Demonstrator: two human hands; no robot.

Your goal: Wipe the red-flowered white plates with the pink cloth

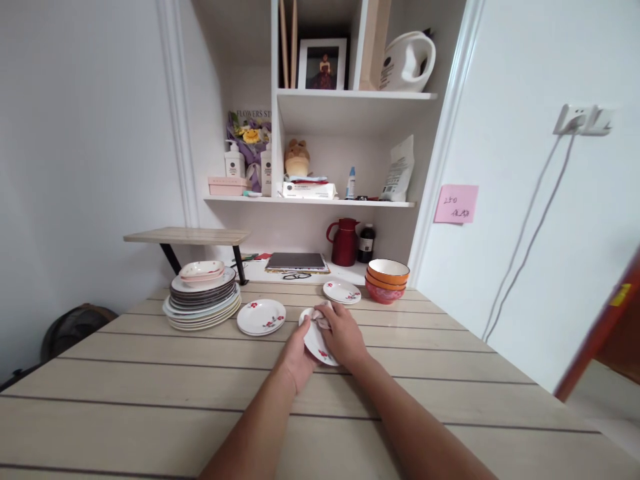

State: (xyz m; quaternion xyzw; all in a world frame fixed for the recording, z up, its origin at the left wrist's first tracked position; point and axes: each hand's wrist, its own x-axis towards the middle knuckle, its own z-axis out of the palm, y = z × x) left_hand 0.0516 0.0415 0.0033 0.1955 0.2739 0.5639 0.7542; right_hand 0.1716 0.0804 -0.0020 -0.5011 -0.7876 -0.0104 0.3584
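Observation:
A small white plate [315,344] with red flowers is tilted up above the table, gripped at its left edge by my left hand [296,360]. The thumb lies on the plate's rim and the other fingers are hidden beneath it. My right hand [346,337] presses a crumpled pale cloth [323,317] against the plate's upper face, fingers closed over it. To the left rest white flowered plates [261,316], one on another. Beyond my hands sit more small flowered plates [342,291], also stacked.
At the left stands a tall stack of mixed plates [203,303], beside a small raised shelf [187,235]. Stacked orange and red bowls [387,280] stand at the back right. Behind are a laptop [296,261], glasses [297,276], a red jug [345,242] and a dark bottle [367,243].

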